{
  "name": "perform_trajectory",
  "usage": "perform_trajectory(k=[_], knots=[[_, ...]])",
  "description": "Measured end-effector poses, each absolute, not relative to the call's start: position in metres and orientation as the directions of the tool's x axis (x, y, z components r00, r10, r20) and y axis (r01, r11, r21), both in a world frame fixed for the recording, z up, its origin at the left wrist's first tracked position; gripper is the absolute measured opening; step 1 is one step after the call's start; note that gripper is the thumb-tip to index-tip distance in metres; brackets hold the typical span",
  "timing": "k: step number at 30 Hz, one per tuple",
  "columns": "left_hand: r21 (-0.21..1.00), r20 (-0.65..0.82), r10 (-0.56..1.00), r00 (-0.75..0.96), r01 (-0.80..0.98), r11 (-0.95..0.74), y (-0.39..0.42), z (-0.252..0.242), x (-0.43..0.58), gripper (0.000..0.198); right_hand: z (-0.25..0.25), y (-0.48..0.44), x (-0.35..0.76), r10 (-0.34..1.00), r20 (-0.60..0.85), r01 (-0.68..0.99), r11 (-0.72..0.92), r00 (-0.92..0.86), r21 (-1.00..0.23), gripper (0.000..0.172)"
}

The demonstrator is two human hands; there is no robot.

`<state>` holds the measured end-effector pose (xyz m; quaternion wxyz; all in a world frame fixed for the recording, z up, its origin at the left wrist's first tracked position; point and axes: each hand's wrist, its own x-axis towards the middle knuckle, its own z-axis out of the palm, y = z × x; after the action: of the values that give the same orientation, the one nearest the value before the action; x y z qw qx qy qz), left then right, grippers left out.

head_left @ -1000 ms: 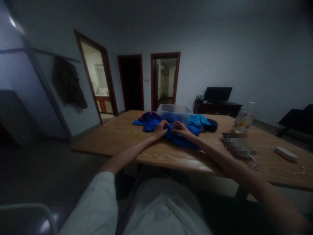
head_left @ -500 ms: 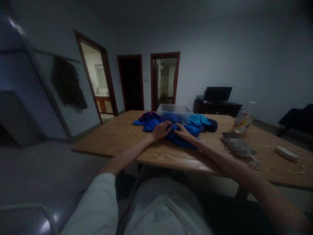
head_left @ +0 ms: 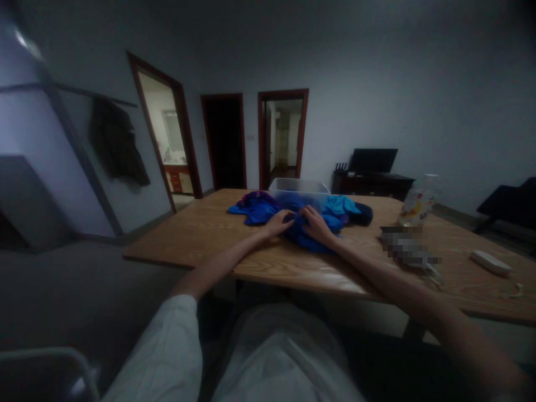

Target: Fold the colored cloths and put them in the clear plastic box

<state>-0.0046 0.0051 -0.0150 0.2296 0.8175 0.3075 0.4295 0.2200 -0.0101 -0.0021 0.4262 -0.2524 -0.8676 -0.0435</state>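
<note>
A crumpled dark blue cloth, which looks like a garment, lies on the wooden table in front of me. My left hand grips its left side with bent fingers. On its right side, my right hand is curled over the fabric, fingers pinching it. Just to the left is a brighter blue cloth with a dark, pink-patterned piece behind it. Light blue fabric and a black item sit to the right. Behind the pile stands a translucent plastic bin.
The wooden table spreads to both sides. At right are a clear patterned bottle, a blurred-out grey item and a white oblong object with a cord. A dark cabinet with a screen stands by the far wall.
My right hand has risen slightly and shifted its fingers on the dark blue garment. The left hand stays nearly in place. The other things have not moved.
</note>
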Motion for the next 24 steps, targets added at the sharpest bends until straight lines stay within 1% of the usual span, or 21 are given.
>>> perform_trajectory(k=[2, 3, 4, 5, 7, 9, 11, 13, 16, 20, 22, 24], knots=[[0.725, 0.415, 0.707, 0.572, 0.262, -0.637, 0.008, -0.015, -0.012, 0.051, 0.000, -0.016, 0.220, 0.350, 0.738, 0.511, 0.859, -0.577, -0.008, 0.040], [0.763, 0.356, 0.704, 0.615, 0.243, -0.599, 0.009, -0.015, -0.014, 0.056, 0.002, -0.018, 0.220, 0.330, 0.733, 0.515, 0.857, -0.595, 0.033, 0.041], [0.782, 0.330, 0.699, 0.635, 0.231, -0.579, 0.010, -0.016, -0.016, 0.057, 0.003, -0.020, 0.220, 0.316, 0.734, 0.516, 0.855, -0.601, 0.055, 0.041], [0.781, 0.340, 0.697, 0.632, 0.223, -0.583, 0.012, -0.018, -0.016, 0.057, 0.004, -0.021, 0.219, 0.309, 0.740, 0.517, 0.854, -0.597, 0.061, 0.041], [0.733, 0.422, 0.693, 0.585, 0.229, -0.641, 0.016, -0.022, -0.014, 0.055, 0.004, -0.022, 0.217, 0.322, 0.739, 0.521, 0.853, -0.591, 0.045, 0.041], [0.665, 0.501, 0.684, 0.530, 0.270, -0.696, 0.018, -0.027, -0.010, 0.054, 0.003, -0.020, 0.215, 0.358, 0.718, 0.521, 0.853, -0.597, 0.008, 0.041], [0.600, 0.545, 0.675, 0.498, 0.331, -0.728, 0.018, -0.031, -0.006, 0.053, 0.001, -0.019, 0.214, 0.392, 0.689, 0.514, 0.857, -0.609, -0.033, 0.042], [0.532, 0.576, 0.670, 0.468, 0.408, -0.742, 0.014, -0.031, -0.004, 0.044, 0.000, -0.019, 0.214, 0.423, 0.667, 0.499, 0.862, -0.613, -0.088, 0.044], [0.441, 0.620, 0.666, 0.414, 0.518, -0.733, 0.006, -0.027, -0.005, 0.031, 0.000, -0.021, 0.217, 0.510, 0.614, 0.488, 0.844, -0.602, -0.223, 0.046], [0.353, 0.697, 0.627, 0.347, 0.595, -0.722, -0.002, -0.019, -0.009, 0.029, 0.002, -0.022, 0.220, 0.618, 0.529, 0.466, 0.786, -0.581, -0.407, 0.051], [0.272, 0.737, 0.575, 0.357, 0.621, -0.735, -0.004, -0.015, -0.011, 0.027, 0.001, -0.018, 0.221, 0.653, 0.511, 0.438, 0.756, -0.559, -0.487, 0.056], [0.144, 0.759, 0.500, 0.417, 0.641, -0.754, -0.006, -0.010, -0.013, 0.024, -0.002, -0.013, 0.220, 0.674, 0.503, 0.407, 0.733, -0.541, -0.545, 0.060]])
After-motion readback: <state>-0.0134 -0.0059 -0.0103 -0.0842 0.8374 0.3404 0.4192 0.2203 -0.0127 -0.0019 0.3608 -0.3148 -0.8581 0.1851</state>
